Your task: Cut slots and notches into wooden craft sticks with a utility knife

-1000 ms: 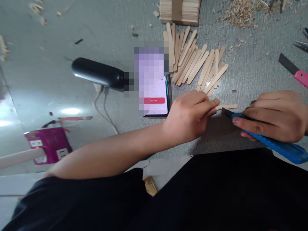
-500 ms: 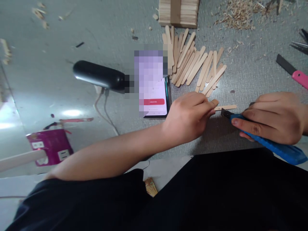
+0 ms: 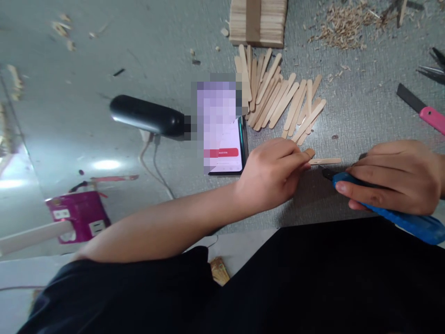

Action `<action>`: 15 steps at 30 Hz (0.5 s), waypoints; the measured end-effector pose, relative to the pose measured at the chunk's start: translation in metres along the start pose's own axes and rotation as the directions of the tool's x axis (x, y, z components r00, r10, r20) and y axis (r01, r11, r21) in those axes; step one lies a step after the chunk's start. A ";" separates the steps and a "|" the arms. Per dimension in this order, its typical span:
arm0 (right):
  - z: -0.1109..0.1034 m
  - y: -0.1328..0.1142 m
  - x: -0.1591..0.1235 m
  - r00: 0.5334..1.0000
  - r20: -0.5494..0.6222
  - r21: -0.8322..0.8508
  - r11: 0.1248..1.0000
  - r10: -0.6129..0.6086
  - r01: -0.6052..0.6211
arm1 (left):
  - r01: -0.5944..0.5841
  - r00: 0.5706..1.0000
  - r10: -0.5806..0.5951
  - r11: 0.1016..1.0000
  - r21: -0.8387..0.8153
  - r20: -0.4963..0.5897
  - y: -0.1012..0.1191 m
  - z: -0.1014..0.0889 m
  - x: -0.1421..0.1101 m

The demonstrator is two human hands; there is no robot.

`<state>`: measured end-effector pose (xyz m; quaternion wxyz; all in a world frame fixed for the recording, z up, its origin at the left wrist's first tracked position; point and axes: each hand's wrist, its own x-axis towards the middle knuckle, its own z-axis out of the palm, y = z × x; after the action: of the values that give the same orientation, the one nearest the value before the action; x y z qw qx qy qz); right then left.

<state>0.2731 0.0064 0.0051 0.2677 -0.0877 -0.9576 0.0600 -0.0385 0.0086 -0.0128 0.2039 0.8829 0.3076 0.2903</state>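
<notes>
My left hand is closed on one end of a wooden craft stick, whose free part points right. Wrapped round the handle of a blue utility knife is my right hand. The knife's blade tip lies close to the front edge of the stick; whether it touches cannot be made out. Just beyond my left hand, loose craft sticks are spread in an overlapping pile. A banded bundle of sticks stands behind them.
A lit phone, partly blurred out, lies left of the pile. Further left are a black cylindrical device with cables and a purple power strip. At the right lie a pink-handled knife and dark-handled tweezers-like tools. Wood shavings are heaped at the back.
The view has shifted slightly, so the table's things sit a little lower. The knife's blade has turned edge-on and moved slightly off the stick's front side. Both hands keep their grips.
</notes>
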 end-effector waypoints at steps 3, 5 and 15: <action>0.001 0.001 0.002 0.999 0.019 -0.004 1.000 0.031 -0.031 | 0.006 1.000 -0.006 1.000 0.004 0.005 0.000 0.000 0.000; 0.001 0.002 0.002 0.999 0.034 0.008 1.000 0.027 -0.027 | -0.006 1.000 0.006 1.000 0.004 -0.003 0.000 0.000 0.001; 0.000 0.002 0.006 0.999 0.044 0.016 1.000 0.010 -0.011 | 0.001 1.000 -0.001 1.000 -0.008 -0.002 -0.001 0.001 -0.001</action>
<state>0.2684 0.0091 0.0074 0.2470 -0.0894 -0.9623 0.0709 -0.0389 0.0088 -0.0144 0.2073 0.8816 0.3071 0.2924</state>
